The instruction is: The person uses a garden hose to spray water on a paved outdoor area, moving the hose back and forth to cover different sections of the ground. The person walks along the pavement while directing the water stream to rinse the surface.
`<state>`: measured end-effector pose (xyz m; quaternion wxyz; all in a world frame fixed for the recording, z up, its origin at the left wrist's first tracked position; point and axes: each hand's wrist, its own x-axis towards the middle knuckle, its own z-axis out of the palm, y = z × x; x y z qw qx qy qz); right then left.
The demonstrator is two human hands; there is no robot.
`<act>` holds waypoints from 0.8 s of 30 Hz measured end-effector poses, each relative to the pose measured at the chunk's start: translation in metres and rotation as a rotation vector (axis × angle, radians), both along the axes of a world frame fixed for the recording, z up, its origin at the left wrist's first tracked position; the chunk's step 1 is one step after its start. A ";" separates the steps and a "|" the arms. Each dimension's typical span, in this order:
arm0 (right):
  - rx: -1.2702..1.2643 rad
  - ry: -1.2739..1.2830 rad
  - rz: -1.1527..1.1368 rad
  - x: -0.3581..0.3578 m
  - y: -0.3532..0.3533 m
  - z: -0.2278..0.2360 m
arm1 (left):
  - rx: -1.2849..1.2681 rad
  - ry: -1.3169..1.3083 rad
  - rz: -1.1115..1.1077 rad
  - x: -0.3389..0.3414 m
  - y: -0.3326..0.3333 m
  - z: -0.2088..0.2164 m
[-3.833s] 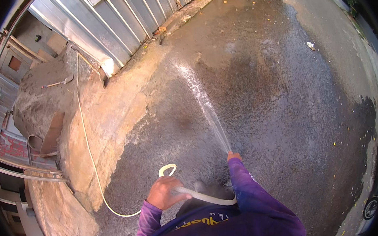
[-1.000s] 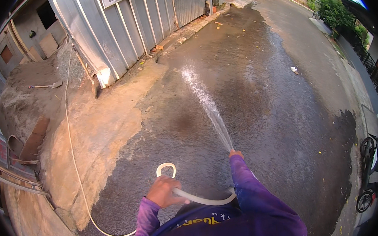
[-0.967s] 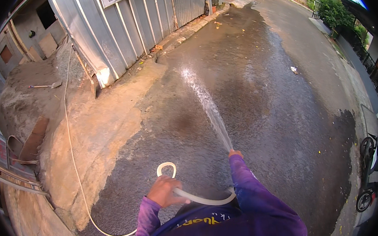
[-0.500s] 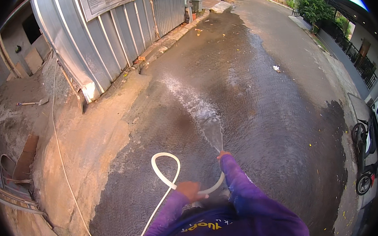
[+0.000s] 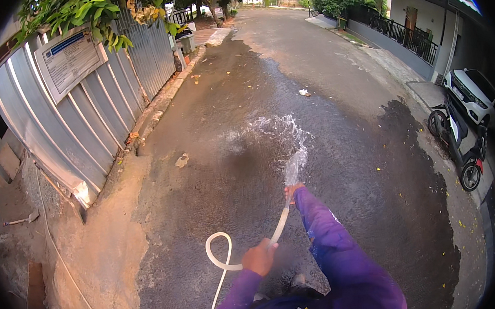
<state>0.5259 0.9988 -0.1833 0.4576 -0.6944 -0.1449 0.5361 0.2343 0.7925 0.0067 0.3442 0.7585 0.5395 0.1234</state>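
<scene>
A cream-coloured garden hose runs between my two hands. My right hand, arm stretched forward, is closed around its outlet end. Nearer my body, my left hand grips the same hose further back. Water sprays out past my right hand and splashes onto the wet road. Left of my left hand the hose makes a loose loop, then trails down toward the lower edge. Both of my sleeves are purple.
A corrugated metal fence with a board lines the left, beside sandy ground and a shovel. A motorbike and a white car stand at the right. A white scrap lies on the road.
The view has tilted up and turned left. My left hand has moved forward along with the hose, and the hose between my hands is straighter. The spray now fans out more to the right.
</scene>
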 end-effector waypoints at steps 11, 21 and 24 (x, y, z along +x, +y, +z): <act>-0.046 -1.636 0.876 0.121 0.030 0.089 | 0.105 -0.033 -0.070 0.083 0.009 0.025; -0.027 -1.463 0.799 0.177 0.029 0.030 | 0.004 -0.007 -0.105 0.147 0.045 0.028; 0.051 -1.402 0.621 0.190 0.024 -0.017 | 0.060 -0.038 -0.123 0.166 0.047 0.027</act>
